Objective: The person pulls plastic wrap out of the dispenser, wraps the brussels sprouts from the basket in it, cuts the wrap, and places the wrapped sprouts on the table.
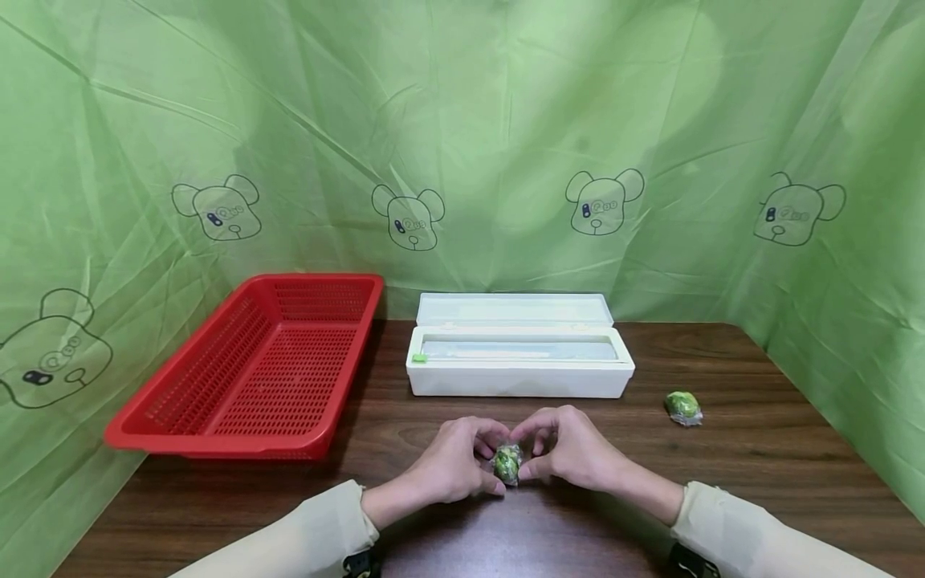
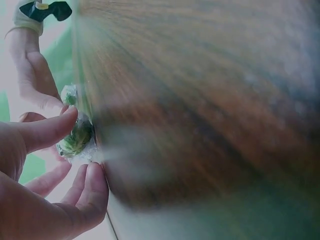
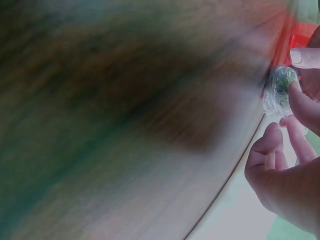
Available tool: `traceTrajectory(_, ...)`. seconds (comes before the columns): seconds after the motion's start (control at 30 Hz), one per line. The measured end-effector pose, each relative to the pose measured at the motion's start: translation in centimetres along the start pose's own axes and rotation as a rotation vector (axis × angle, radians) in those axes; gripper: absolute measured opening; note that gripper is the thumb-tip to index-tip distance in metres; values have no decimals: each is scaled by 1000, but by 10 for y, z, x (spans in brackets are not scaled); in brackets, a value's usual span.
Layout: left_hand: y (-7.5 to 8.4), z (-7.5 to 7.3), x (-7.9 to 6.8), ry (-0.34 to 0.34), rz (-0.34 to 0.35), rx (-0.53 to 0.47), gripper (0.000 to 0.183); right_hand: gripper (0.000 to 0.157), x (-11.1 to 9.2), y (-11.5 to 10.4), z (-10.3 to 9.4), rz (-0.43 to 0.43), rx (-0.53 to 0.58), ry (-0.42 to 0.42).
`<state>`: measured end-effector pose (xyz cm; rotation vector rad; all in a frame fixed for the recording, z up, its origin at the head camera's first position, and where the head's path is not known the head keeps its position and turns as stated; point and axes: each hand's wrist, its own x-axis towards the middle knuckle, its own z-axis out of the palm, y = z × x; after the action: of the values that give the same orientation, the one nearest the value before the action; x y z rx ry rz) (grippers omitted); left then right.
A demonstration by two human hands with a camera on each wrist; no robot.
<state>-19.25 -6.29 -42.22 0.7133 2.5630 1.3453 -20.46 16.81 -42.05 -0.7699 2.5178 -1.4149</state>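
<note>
A small green vegetable (image 1: 507,464) wrapped in clear plastic film sits on the table between both hands. The left hand (image 1: 458,461) curls its thumb and fingers about its left side; in the left wrist view the thumb lies against the film-wrapped vegetable (image 2: 79,139). From the right, the right hand (image 1: 571,449) holds it between thumb and bent fingers, and the right wrist view shows the thumb on the crinkled film of the vegetable (image 3: 281,90). Both index fingertips come close together at its far side. The vegetable's exact kind is hard to tell.
Behind the hands stands a white film dispenser box (image 1: 520,379), lid raised, with a green slider (image 1: 419,358) at its left. A red plastic basket (image 1: 217,443) stands at the left. Another wrapped green vegetable (image 1: 682,407) lies at the right. Green cloth encloses the dark wooden table (image 1: 759,466).
</note>
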Motion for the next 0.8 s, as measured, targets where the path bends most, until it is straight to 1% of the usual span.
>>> traceTrajectory(0.17,1,-1,0,-1,-12,6,64,44,-2,-2,-4,10,-1,24)
traceTrajectory(0.33,4,-5,-4,5,-8,2,69,44,-7,-1,-15,15,36,45)
traceTrajectory(0.47,5,-8,-8,18,-8,13,72,47,-10,2,-27,32,41,45)
traceTrajectory(0.63,7,-11,-9,25,-19,68,74,50,-19,10,-46,27,16,50)
traceTrajectory(0.8,14,-9,-2,45,23,76,73,49,-31,15,-68,12,8,79)
